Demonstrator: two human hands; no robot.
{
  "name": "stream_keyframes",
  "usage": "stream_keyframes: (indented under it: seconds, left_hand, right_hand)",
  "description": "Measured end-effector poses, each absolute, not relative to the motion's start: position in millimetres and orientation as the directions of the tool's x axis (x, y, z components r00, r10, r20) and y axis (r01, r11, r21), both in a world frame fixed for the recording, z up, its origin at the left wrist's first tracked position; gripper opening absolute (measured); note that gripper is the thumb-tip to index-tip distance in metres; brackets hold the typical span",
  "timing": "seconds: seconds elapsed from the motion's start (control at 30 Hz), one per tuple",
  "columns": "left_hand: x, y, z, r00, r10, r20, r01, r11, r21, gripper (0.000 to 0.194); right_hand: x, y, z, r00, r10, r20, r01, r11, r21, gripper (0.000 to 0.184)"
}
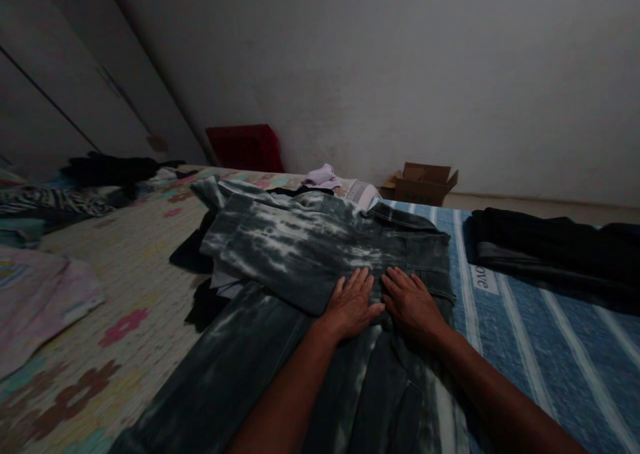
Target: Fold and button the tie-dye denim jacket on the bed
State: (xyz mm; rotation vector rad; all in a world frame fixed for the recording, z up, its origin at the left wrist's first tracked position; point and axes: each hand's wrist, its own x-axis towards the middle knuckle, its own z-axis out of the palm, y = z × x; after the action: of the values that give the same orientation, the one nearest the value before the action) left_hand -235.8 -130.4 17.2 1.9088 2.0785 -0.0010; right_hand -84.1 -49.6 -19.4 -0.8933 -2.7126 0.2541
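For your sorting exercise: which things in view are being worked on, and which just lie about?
In hand:
left hand, flat on the jeans
right hand, flat on the jeans
tie-dye jeans

Lying about:
dark folded clothes
cardboard box
red crate
lilac cloth

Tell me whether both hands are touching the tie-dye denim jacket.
Touching. The head view shows the left hand and right hand lying flat, palms down, side by side on the folded tie-dye denim jacket, with no gap visible beneath them.
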Motion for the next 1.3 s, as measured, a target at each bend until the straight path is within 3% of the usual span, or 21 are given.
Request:
stream_keyframes:
  seconds: [0.53, 0.77, 0.87, 1.0, 1.13, 1.3]
  left_hand:
    - [-235.8, -131.1, 20.0, -0.062, 0.967, -0.245, 0.961, 0.124, 0.247, 0.071]
    - [-250.5, -133.4, 23.0, -0.029, 0.964, -0.265, 0.931, 0.123, 0.345, 0.071]
    - [-260.4, -134.7, 24.1, -0.002, 0.973, -0.232, 0.903, 0.102, 0.417, 0.065]
    - [-269.3, -135.4, 23.9, 0.020, 0.989, -0.145, 0.852, 0.059, 0.521, 0.060]
    - [-274.1, -135.7, 19.8, 0.032, 0.997, -0.076, 0.790, 0.021, 0.613, 0.060]
    - [-279.2, -136.1, 13.6, -0.005, 1.000, -0.008, 0.682, 0.009, 0.731, 0.060]
  right_hand:
    - [-84.2, -49.1, -18.2, -0.778, 0.602, 0.180, 0.555, 0.792, -0.253, 0.044]
    - [-83.4, -49.3, -23.0, -0.756, 0.593, 0.277, 0.519, 0.801, -0.299, 0.040]
    - [-81.6, -49.3, -24.3, -0.721, 0.535, 0.439, 0.391, 0.839, -0.379, 0.035]
    - [-78.6, -51.7, -20.4, -0.667, 0.383, 0.638, 0.073, 0.887, -0.456, 0.026]
    - [-78.2, -58.4, -12.0, -0.753, 0.253, 0.607, -0.059, 0.893, -0.446, 0.020]
    - [-81.6, -68.5, -5.3, -0.847, 0.145, 0.512, -0.049, 0.937, -0.347, 0.013]
